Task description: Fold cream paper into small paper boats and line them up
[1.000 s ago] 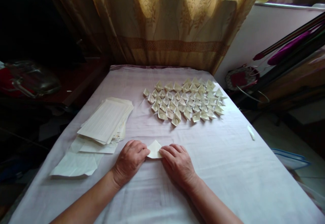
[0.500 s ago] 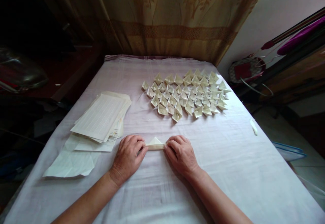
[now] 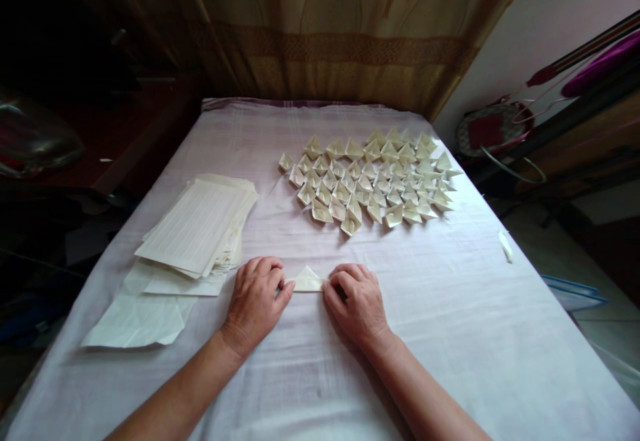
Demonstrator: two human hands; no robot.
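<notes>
A small cream folded paper piece (image 3: 307, 280), triangular on top, lies on the white cloth (image 3: 450, 308) near the front middle. My left hand (image 3: 256, 301) pinches its left end with curled fingers. My right hand (image 3: 356, 302) pinches its right end the same way. Both hands rest on the cloth. Beyond them sit several finished little paper boats (image 3: 370, 181) packed in a cluster.
A stack of lined paper sheets (image 3: 197, 228) lies to the left, over larger loose sheets (image 3: 135, 321). A small paper scrap (image 3: 506, 246) sits near the right edge. A patterned curtain (image 3: 340, 34) hangs behind; dark furniture stands left, clutter right.
The paper piece has gone from a taller flap to a low flattened triangle with a folded bottom band. My hands stay at its two ends. The camera has tilted down slightly.
</notes>
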